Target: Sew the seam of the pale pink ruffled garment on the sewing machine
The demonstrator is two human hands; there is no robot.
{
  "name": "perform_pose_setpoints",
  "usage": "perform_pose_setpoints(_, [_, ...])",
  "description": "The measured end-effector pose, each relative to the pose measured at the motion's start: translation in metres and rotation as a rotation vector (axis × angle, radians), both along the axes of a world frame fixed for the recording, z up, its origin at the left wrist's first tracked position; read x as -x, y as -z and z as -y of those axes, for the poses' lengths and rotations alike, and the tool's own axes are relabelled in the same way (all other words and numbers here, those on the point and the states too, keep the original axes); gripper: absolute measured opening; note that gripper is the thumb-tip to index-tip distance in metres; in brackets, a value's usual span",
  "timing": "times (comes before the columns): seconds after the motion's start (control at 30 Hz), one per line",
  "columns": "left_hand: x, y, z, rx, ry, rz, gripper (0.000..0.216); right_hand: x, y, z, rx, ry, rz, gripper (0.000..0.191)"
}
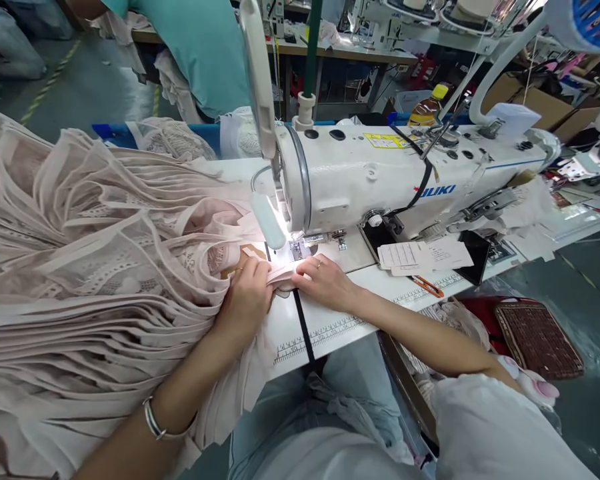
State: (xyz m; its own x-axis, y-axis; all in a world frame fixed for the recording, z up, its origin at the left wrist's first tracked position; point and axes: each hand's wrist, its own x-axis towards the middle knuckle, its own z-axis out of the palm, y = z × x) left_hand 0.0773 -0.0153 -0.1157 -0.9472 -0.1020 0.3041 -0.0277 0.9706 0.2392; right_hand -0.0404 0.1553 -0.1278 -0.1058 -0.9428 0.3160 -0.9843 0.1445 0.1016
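Note:
A white JUKI sewing machine (340, 173) stands across the table, its lamp lighting the needle area. In front of the presser foot (297, 249), a narrow pale pink fabric edge (281, 273) runs between my two hands. My left hand (247, 293) is closed on this fabric, just left of the needle. My right hand (325, 281), wearing a ring, pinches the same edge at the right, fingertips close to the foot. A large heap of pale pink lace-trimmed fabric (95, 267) covers the left side and reaches under my left forearm. My fingertips are partly hidden by the cloth.
Paper tickets (420, 257) lie on a dark tray right of the needle, with an orange cutter (427, 287) beside them. A printed ruler (337, 328) follows the table's front edge. A yellow-capped bottle (427, 107) stands behind the machine. A person in a teal top (195, 53) is beyond.

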Motion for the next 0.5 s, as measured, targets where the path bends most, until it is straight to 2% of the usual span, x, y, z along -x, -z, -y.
perform_pose_setpoints(0.07, [-0.001,0.0,0.002,0.024,-0.056,-0.062,0.017,0.001,0.0,0.001,-0.02,-0.026,-0.017,0.031])
perform_pose_setpoints(0.13, [-0.002,0.0,0.003,0.1,-0.056,-0.096,0.02,0.004,0.001,0.001,-0.031,-0.067,-0.015,0.033])
perform_pose_setpoints(0.27, [-0.005,-0.001,0.003,0.255,0.139,-0.122,0.027,0.012,0.003,-0.007,0.001,-0.164,0.029,0.034])
perform_pose_setpoints(0.33, [-0.006,-0.002,0.002,0.257,0.146,-0.134,0.027,0.013,0.004,-0.012,0.025,-0.171,0.061,0.03])
perform_pose_setpoints(0.4, [-0.007,-0.003,0.002,0.223,0.073,-0.154,0.025,0.012,0.003,-0.014,0.039,-0.134,0.09,0.024])
perform_pose_setpoints(0.5, [-0.006,-0.001,0.004,0.146,0.025,-0.179,0.021,0.005,0.002,-0.006,0.002,-0.139,0.1,0.03])
